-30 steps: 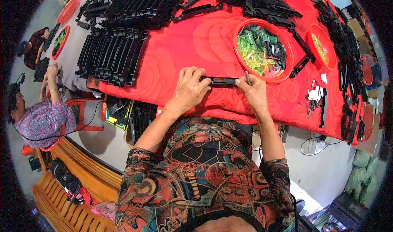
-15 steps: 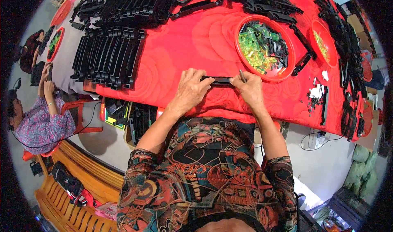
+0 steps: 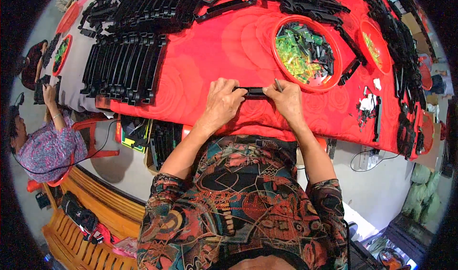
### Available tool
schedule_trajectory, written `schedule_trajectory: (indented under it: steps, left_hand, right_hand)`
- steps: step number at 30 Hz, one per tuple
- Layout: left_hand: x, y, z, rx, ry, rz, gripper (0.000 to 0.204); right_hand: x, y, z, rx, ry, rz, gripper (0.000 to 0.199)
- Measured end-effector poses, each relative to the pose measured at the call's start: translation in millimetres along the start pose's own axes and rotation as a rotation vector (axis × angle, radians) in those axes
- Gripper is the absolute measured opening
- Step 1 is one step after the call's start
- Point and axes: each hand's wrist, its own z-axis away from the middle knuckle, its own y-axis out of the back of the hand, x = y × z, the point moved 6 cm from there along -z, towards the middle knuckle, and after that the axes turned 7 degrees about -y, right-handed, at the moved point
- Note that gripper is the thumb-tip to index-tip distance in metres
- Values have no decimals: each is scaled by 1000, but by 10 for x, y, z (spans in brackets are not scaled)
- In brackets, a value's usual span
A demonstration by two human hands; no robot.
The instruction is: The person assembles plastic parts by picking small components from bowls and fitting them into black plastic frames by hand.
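Observation:
A long black plastic strip [image 3: 255, 92] lies level between my two hands, just above the near edge of the red tablecloth [image 3: 200, 69]. My left hand [image 3: 222, 98] is closed on its left end, thumb on top. At the other end my right hand [image 3: 285, 98] pinches it, with a thin grey pen-like tool [image 3: 278, 85] also sticking up between the fingers. Fingers hide both ends of the strip. Beyond my right hand stands a red round basin [image 3: 339, 60], holding small yellow-green clear pieces [image 3: 292, 55] and black bits [image 3: 326, 55].
Rows of black strips [image 3: 125, 67] lie at the left, with a larger pile behind [image 3: 157, 7]. A second red basin [image 3: 387, 62], white scraps [image 3: 367, 103] and more black parts are on the right. Another person [image 3: 50, 146] works at the far left, near a wooden bench [image 3: 90, 208].
My right hand has shifted slightly left along the black strip; my left hand stays almost in place. The person at the left has moved an arm and leaned forward.

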Motion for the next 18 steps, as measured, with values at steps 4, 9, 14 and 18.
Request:
schedule_trajectory:
  steps: [4, 9, 14, 18]
  left_hand:
    - [11, 4, -11, 7, -3, 6, 24]
    - [11, 5, -18, 13, -1, 18, 22]
    - [-2, -3, -13, 8, -8, 43, 17]
    - [-4, 16, -9, 23, 6, 80, 16]
  right_hand:
    - [41, 1, -27, -38, -51, 12, 22]
    - [-25, 6, 1, -18, -65, 107, 23]
    - [-113, 22, 64, 58, -57, 216, 25]
    - [-178, 19, 102, 115, -32, 327, 26]
